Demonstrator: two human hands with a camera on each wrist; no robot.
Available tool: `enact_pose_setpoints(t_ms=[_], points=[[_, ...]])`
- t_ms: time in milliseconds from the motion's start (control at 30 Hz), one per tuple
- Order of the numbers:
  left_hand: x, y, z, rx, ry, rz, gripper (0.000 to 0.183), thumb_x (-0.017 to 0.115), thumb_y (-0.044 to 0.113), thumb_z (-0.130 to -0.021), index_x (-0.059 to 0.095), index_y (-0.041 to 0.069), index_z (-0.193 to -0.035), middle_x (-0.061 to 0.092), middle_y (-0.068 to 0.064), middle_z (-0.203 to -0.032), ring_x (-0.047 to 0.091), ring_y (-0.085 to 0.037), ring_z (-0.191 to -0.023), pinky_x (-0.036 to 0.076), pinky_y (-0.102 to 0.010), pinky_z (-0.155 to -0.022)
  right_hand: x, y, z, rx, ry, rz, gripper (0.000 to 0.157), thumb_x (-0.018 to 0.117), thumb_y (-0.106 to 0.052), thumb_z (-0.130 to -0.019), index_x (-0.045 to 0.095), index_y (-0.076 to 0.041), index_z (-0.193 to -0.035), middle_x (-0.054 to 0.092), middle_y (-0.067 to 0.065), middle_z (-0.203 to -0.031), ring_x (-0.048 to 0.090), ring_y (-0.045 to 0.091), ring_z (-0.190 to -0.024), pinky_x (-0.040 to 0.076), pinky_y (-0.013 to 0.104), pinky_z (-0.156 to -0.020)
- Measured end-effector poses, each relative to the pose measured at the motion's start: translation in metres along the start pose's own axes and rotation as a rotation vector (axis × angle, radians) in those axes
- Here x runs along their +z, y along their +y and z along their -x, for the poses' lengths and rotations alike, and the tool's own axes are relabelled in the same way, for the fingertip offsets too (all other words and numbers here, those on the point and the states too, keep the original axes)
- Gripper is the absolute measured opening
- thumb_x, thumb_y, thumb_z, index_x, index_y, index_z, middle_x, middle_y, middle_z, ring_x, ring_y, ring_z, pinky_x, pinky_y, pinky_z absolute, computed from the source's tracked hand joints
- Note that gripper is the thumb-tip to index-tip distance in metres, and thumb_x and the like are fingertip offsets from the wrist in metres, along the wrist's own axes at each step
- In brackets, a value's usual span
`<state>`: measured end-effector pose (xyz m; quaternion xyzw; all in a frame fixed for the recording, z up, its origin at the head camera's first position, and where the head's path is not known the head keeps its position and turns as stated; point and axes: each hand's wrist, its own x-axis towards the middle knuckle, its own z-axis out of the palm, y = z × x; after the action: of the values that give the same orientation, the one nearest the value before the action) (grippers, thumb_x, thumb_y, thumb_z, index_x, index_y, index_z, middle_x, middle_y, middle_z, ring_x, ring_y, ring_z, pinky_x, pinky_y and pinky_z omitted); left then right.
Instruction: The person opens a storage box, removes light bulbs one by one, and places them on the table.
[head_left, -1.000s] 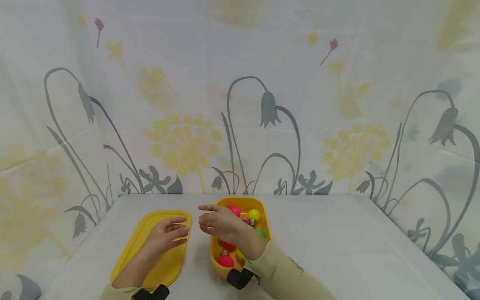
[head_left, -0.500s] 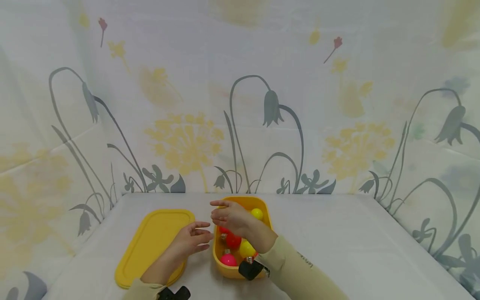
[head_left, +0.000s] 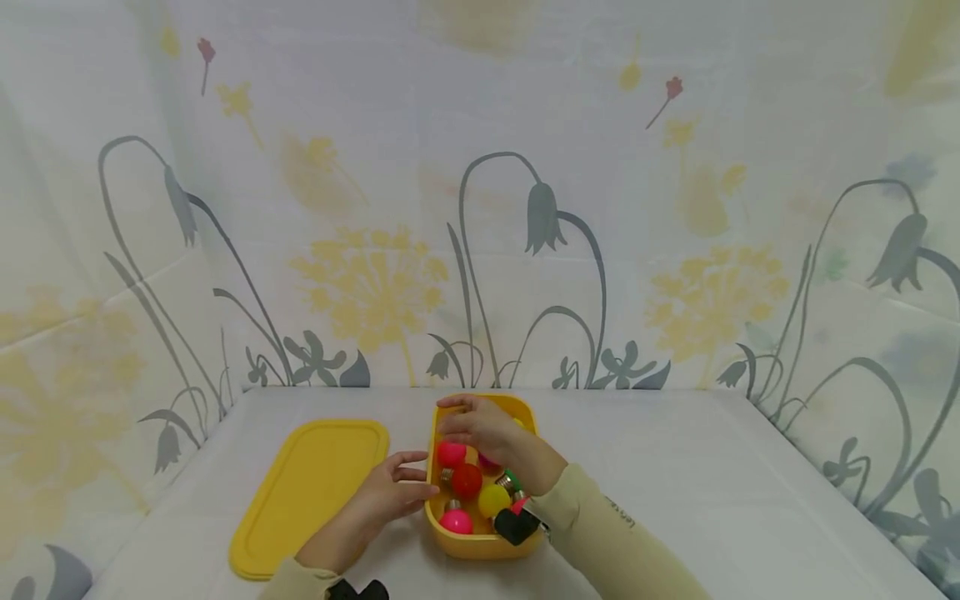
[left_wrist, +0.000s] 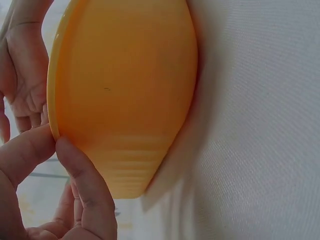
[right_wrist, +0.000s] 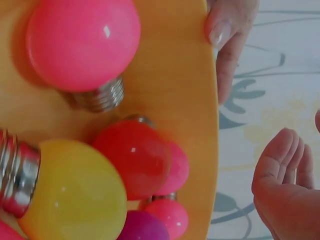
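Note:
My left hand (head_left: 382, 500) pinches the left rim of a yellow-orange plastic container (head_left: 472, 546) between thumb and finger, as the left wrist view shows on the container's wall (left_wrist: 130, 80). Over the far part of the container is my right hand (head_left: 487, 429), fingers extended; the right wrist view shows this hand (right_wrist: 290, 195) with nothing in its grasp. Inside lie several coloured light bulbs with metal screw bases, among them a pink bulb (right_wrist: 82, 42), a red bulb (right_wrist: 132, 160), a yellow bulb (right_wrist: 75, 192) and a purple bulb (right_wrist: 142, 227). My right hand and forearm cover some of them.
A flat yellow lid (head_left: 315, 492) lies left of the container on the white-covered table (head_left: 660, 492). Behind the table hangs a flower-patterned cloth (head_left: 360, 167). Black camera straps (head_left: 517, 527) sit on both wrists.
My left hand has moved right from above the lid to the container's rim and now grips it. The right hand has shifted slightly right, further over the container.

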<state>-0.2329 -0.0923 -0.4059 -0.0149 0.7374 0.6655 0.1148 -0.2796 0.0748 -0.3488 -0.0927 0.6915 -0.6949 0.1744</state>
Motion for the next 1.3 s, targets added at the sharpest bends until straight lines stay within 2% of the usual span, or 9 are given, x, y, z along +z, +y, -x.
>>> enact_pose_setpoints(t_ms=[133, 267, 433, 600, 733, 967, 1200, 1300], points=[[0.0, -0.001, 0.0, -0.006, 0.0, 0.011, 0.059, 0.073, 0.001, -0.078, 0.044, -0.004, -0.129, 0.057, -0.018, -0.101, 0.059, -0.019, -0.077, 0.054, -0.034, -0.074, -0.007, 0.002, -0.004, 0.003, -0.024, 0.046, 0.035, 0.057, 0.001, -0.089, 0.048, 0.007, -0.123, 0.055, 0.017, -0.106, 0.058, 0.031, -0.094, 0.041, 0.044, -0.096], [0.0, -0.001, -0.001, -0.016, -0.006, 0.012, 0.059, 0.073, 0.001, -0.078, 0.045, -0.005, -0.129, 0.057, -0.018, -0.102, 0.06, -0.02, -0.079, 0.054, -0.035, -0.075, -0.01, 0.004, -0.007, -0.015, -0.046, 0.109, 0.035, 0.06, 0.002, -0.086, 0.05, 0.008, -0.118, 0.054, 0.01, -0.093, 0.057, 0.03, -0.089, 0.046, 0.04, -0.091], [-0.001, -0.001, 0.0, -0.023, -0.02, 0.021, 0.059, 0.073, 0.003, -0.079, 0.045, -0.004, -0.13, 0.058, -0.016, -0.102, 0.06, -0.019, -0.08, 0.054, -0.035, -0.075, -0.015, 0.007, -0.009, -0.043, -0.085, 0.227, 0.032, 0.065, 0.004, -0.081, 0.054, 0.007, -0.111, 0.055, 0.009, -0.09, 0.053, 0.02, -0.083, 0.049, 0.035, -0.085], [-0.002, -0.002, -0.002, -0.036, -0.031, 0.029, 0.06, 0.073, 0.005, -0.079, 0.044, -0.003, -0.131, 0.059, -0.015, -0.102, 0.06, -0.019, -0.081, 0.054, -0.034, -0.075, -0.02, 0.008, -0.01, -0.068, -0.126, 0.379, 0.032, 0.071, 0.003, -0.078, 0.057, 0.007, -0.106, 0.057, 0.013, -0.091, 0.053, 0.02, -0.083, 0.05, 0.029, -0.079], [-0.002, -0.002, -0.002, -0.038, -0.028, 0.028, 0.059, 0.073, 0.004, -0.079, 0.045, -0.003, -0.131, 0.059, -0.014, -0.101, 0.06, -0.019, -0.08, 0.054, -0.034, -0.074, -0.025, 0.009, -0.011, -0.048, -0.147, 0.503, 0.031, 0.074, -0.001, -0.076, 0.06, 0.003, -0.103, 0.059, 0.011, -0.091, 0.053, 0.019, -0.084, 0.05, 0.027, -0.078], [-0.001, -0.003, -0.001, -0.022, -0.021, 0.039, 0.059, 0.073, 0.002, -0.078, 0.045, -0.004, -0.13, 0.058, -0.015, -0.099, 0.059, -0.018, -0.077, 0.054, -0.033, -0.072, -0.03, 0.012, -0.011, -0.013, -0.2, 0.597, 0.027, 0.074, 0.002, -0.075, 0.062, 0.0, -0.1, 0.058, 0.009, -0.09, 0.052, 0.019, -0.083, 0.05, 0.027, -0.076], [-0.001, -0.003, 0.0, -0.021, -0.017, 0.044, 0.058, 0.072, 0.001, -0.079, 0.045, -0.005, -0.13, 0.058, -0.016, -0.1, 0.059, -0.018, -0.077, 0.054, -0.033, -0.073, -0.033, 0.012, -0.009, 0.068, -0.222, 0.663, 0.027, 0.074, 0.002, -0.074, 0.06, -0.004, -0.096, 0.057, 0.008, -0.089, 0.052, 0.021, -0.083, 0.051, 0.038, -0.078], [-0.001, -0.003, -0.001, -0.021, -0.021, 0.044, 0.059, 0.073, 0.002, -0.079, 0.044, -0.005, -0.13, 0.058, -0.017, -0.101, 0.06, -0.018, -0.077, 0.054, -0.033, -0.073, -0.032, 0.012, -0.008, 0.094, -0.243, 0.704, 0.026, 0.074, 0.002, -0.074, 0.061, -0.006, -0.095, 0.057, 0.007, -0.089, 0.053, 0.022, -0.083, 0.052, 0.039, -0.077]])
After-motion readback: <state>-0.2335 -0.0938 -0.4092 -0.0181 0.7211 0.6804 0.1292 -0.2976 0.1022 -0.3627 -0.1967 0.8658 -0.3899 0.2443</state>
